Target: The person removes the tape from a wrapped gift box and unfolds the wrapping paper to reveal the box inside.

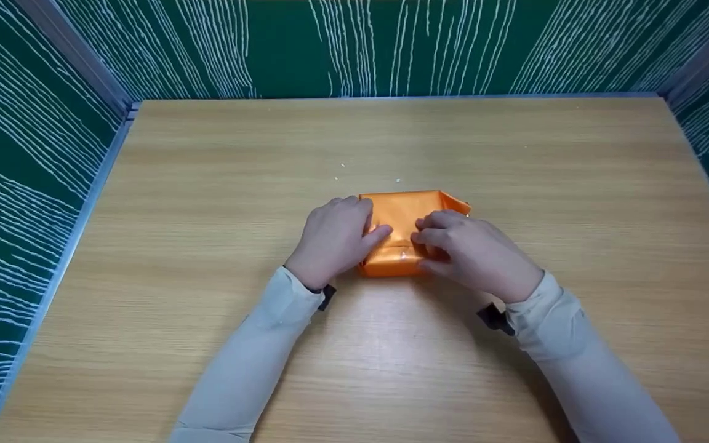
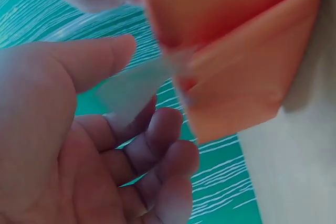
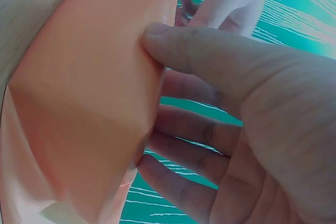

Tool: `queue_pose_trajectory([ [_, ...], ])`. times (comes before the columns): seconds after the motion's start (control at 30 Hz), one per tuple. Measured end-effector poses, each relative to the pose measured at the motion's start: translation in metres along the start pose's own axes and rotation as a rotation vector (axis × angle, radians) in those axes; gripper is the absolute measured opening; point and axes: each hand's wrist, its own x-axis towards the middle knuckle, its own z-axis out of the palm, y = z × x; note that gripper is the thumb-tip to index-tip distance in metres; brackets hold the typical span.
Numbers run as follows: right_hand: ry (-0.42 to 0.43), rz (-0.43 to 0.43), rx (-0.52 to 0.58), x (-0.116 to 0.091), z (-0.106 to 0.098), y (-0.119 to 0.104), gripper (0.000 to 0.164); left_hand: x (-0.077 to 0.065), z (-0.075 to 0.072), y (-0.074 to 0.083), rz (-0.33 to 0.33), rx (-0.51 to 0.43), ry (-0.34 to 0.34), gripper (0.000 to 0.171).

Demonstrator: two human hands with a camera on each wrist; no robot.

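Observation:
An orange wrapped package [image 1: 399, 212], shiny and box-shaped, lies on the wooden table. Its far right corner ends in a folded flap that sticks out. My left hand [image 1: 337, 237] is at its left end, the thumb reaching over the top and the fingers loosely bent. A translucent strip, seemingly clear tape [image 2: 134, 87], sticks out from the folded end [image 2: 241, 77] between the left thumb and fingers. With the right hand [image 1: 474, 249] I hold the near right edge: the thumb [image 3: 178, 45] presses the side while the fingers lie on the top face.
The wooden table [image 1: 219, 147] stretches around the package. Several tiny white bits [image 1: 398, 180] lie just beyond it. Green panels with white streaks [image 1: 293, 49] stand along the back and both sides. Dark wrist straps [image 1: 495, 319] show at both light sleeves.

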Motion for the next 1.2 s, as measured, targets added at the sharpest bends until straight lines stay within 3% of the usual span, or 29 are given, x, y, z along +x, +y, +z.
queue_pose_trajectory([
  [0.17, -0.02, 0.026, 0.007, -0.001, -0.001, -0.001, 0.044, 0.004, 0.008, 0.0, -0.009, -0.03, -0.047, 0.043],
  [0.53, -0.041, 0.05, 0.008, 0.0, -0.002, -0.001, 0.047, 0.005, 0.012, -0.002, -0.02, -0.071, -0.048, 0.039],
  [0.9, -0.004, 0.008, -0.024, -0.001, -0.002, -0.001, 0.042, 0.008, 0.012, -0.001, -0.032, -0.049, 0.012, 0.037],
  [1.2, -0.014, 0.009, -0.02, -0.001, -0.003, -0.001, 0.044, 0.007, 0.013, 0.0, -0.02, -0.053, -0.013, 0.034],
])
